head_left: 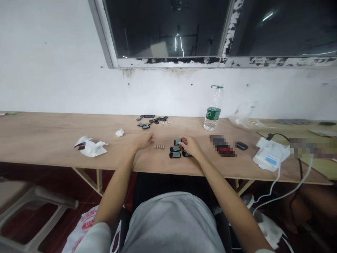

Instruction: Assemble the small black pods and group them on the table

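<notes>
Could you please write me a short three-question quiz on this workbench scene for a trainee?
1. True or false: the right hand rests on a cluster of small dark cased parts on the wooden bench.
2. Which thing stands upright behind the right hand? A) a water bottle with a green label B) a red mug C) a spray can
3. Fill in: the short row of tiny metal pieces lies just beside the ___ hand.

Key
1. True.
2. A.
3. Left; its fingertips are close to the row, though the view does not show whether they touch.
</notes>
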Demonstrator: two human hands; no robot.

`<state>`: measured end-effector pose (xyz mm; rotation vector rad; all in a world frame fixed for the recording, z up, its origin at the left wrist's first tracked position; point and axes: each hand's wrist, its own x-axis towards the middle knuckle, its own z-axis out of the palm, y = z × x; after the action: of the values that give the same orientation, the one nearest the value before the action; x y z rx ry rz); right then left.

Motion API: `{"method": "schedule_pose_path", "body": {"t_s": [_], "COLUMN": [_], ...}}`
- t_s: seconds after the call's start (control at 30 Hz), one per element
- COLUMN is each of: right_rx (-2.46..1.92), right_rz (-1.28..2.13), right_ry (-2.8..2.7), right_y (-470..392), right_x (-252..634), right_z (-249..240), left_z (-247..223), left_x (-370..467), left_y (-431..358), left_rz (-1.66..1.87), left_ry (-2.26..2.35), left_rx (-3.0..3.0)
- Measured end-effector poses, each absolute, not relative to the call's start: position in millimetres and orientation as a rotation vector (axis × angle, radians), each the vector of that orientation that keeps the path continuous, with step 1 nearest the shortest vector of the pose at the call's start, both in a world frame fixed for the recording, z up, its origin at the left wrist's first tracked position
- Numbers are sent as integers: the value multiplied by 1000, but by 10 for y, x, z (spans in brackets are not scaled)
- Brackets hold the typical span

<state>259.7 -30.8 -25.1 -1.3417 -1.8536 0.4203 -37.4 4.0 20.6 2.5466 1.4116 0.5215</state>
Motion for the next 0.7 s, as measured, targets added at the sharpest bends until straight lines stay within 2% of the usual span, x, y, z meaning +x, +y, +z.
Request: {"method": "schedule_pose_path", "body": {"t_s": [0.5, 0.63, 0.7], "right_rx": [-1270, -1260, -1303], "right_rz": [372, 387, 402], "right_ry": [-2034, -1976, -1929], "right_y": [-430, -498, -542], "right_x": [2563, 2718, 2875], "right_z": [-144, 0, 97], "left_z": [144, 152, 158], "left_x": [-396, -401, -428], "left_y": [107, 99, 104], "left_rz": [292, 358, 525], "left_ry": [1459, 1402, 1387], "left_rx": [2387, 2417, 2485]}}
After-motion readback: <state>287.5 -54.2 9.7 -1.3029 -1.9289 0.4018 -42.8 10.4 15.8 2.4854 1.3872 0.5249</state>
